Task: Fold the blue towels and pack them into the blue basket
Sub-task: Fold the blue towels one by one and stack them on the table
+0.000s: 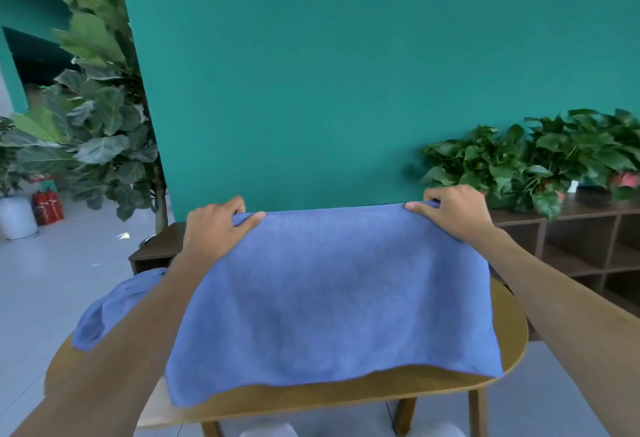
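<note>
Teal wall behind, wooden table (346, 396) below. Left hand (211, 228) and right hand (457, 211) each pinched a top corner of the blue towel (329, 298), hanging spread sideways between them; spare towel (107, 312) lay left. Couldn't spot the basket.

No legible text anywhere.

I see the towel (329, 298) is plain blue; the table (346, 398) is light brown wood; the wall (329, 73) is teal; the leaves (540, 159) are dark green.
</note>
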